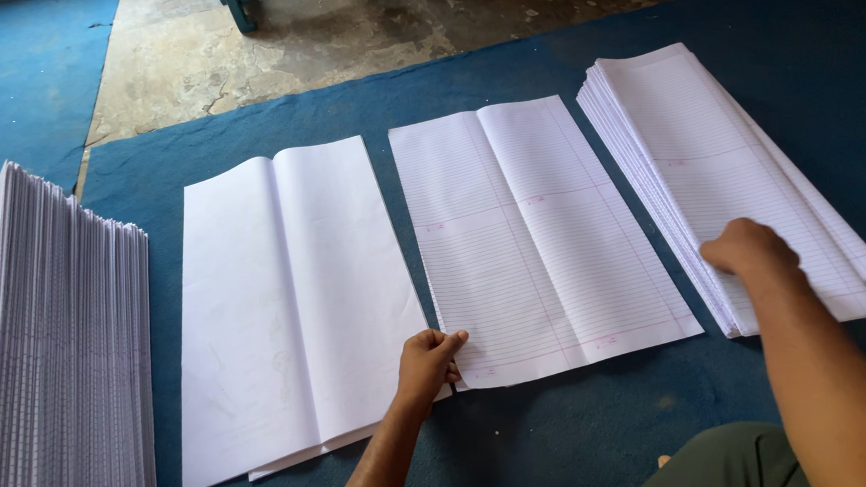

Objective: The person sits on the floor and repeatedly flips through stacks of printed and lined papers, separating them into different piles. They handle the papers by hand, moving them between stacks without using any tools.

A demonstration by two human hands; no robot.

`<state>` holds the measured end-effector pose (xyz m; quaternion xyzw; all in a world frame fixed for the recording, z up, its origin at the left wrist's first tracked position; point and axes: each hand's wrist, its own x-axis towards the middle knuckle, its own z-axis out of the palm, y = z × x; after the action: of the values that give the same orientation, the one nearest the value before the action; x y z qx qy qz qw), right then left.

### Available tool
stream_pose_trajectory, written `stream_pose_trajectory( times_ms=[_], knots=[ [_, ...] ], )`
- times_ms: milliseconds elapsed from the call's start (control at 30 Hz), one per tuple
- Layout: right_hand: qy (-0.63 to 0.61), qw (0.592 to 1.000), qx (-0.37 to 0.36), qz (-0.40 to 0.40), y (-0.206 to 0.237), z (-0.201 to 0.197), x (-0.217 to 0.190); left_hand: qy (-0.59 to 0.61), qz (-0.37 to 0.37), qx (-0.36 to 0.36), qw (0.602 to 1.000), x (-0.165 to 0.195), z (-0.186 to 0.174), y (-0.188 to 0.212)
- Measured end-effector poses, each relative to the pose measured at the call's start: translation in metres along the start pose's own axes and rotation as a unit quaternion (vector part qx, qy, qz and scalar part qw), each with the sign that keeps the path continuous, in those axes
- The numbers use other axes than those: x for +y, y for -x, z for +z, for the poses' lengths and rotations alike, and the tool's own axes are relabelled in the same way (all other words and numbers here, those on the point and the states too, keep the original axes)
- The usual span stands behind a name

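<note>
left hand (426,362) fingers pinch near edge of ruled folded sheet (538,237); right hand (749,248) curled on ruled stack (729,170), grip unclear. blank sheets (291,302) laid just left; thick stack remains.

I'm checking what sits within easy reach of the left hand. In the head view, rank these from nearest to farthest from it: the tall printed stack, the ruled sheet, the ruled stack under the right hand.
From the left hand:
1. Ruled sheet, touching it, centre.
2. Ruled stack, far right, under the right hand.
3. Tall printed stack, far left edge.
</note>
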<state>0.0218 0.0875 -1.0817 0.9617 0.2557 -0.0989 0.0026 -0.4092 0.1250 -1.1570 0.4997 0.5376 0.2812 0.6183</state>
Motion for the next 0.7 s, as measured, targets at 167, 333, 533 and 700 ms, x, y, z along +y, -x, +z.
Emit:
stream_pose_trajectory(
  times_ms=[167, 333, 533, 700],
  knots=[
    [0.028, 0.999, 0.022, -0.024, 0.007, 0.013, -0.004, 0.001, 0.000, -0.001, 1.000, 0.001, 0.001, -0.001],
    [0.021, 0.999, 0.025, -0.015, -0.010, 0.015, 0.001, -0.012, -0.012, 0.007, 1.000, 0.002, 0.003, -0.004],
    [0.004, 0.999, 0.049, -0.001, -0.022, 0.012, 0.003, -0.011, -0.008, 0.007, 1.000, 0.001, 0.005, -0.005],
    [0.037, 0.997, 0.067, -0.009, -0.012, 0.010, 0.000, -0.012, -0.010, 0.009, 1.000, -0.001, 0.005, -0.005]
  ],
)
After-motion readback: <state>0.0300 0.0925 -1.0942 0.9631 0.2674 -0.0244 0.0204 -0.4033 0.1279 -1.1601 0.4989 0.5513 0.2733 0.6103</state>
